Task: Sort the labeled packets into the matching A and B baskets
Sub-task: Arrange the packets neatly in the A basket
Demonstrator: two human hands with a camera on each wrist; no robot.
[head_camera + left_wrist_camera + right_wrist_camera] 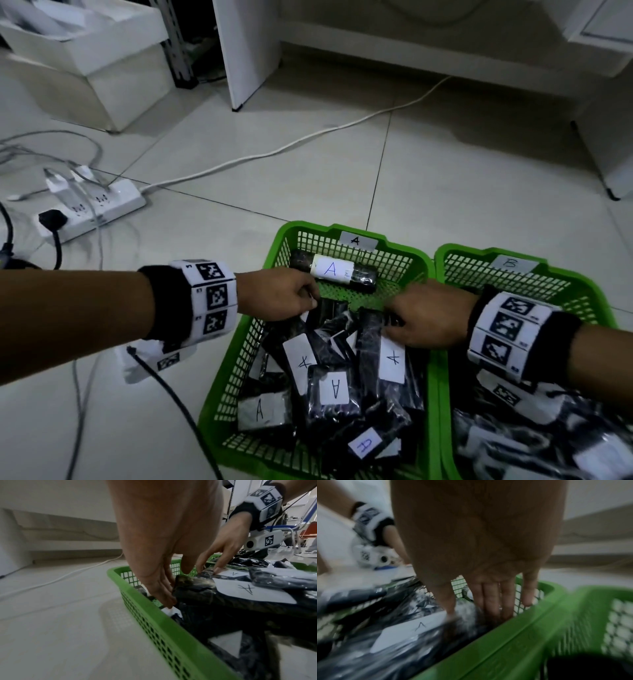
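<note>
Both my hands are down in basket A, the green basket on the left with the "A" tag on its far rim, which sits on the tiled floor touching basket B on its right. My left hand reaches in over the left wall, its straight fingers pressed against the end of a black packet bearing a white "A" label; I cannot tell from these views whether the thumb is closed on it. My right hand lies on the far end of another A packet, the thumb on the label edge and the fingers straight down behind the packet's end, against the basket's far mesh; that wrist view is blurred. A heap of packets with "A" labels fills the near part of basket A, and one rolled packet lies apart along its far wall. Basket B holds more black packets, their labels too blurred to read. A power strip with cables lies on the floor to the left.
</note>
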